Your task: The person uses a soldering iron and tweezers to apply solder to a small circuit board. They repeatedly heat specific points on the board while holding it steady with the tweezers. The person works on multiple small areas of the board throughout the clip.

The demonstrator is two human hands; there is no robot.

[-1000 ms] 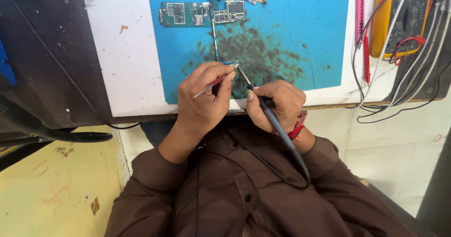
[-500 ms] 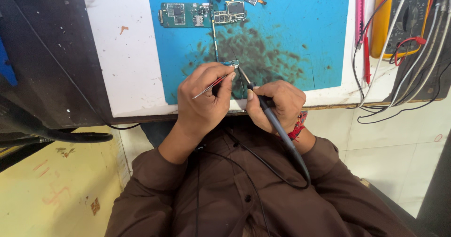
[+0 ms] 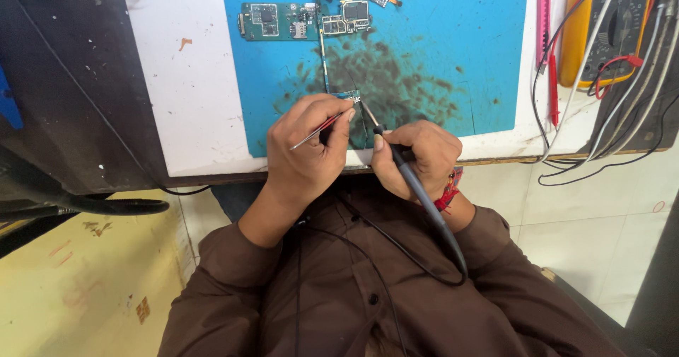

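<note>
Nearest the camera, a brown shirt and a thin black cord that runs up to a grey soldering iron. The right hand grips it like a pen, tip angled toward a small chip on the blue mat. The left hand pinches red tweezers whose points seem to pin that chip, though the contact is too small to confirm. This looks like soldering in progress; the next move calls for a steady tip and firm tweezers. Beyond lie a green circuit board and, at the counter's right edge, a yellow multimeter with leads.
</note>
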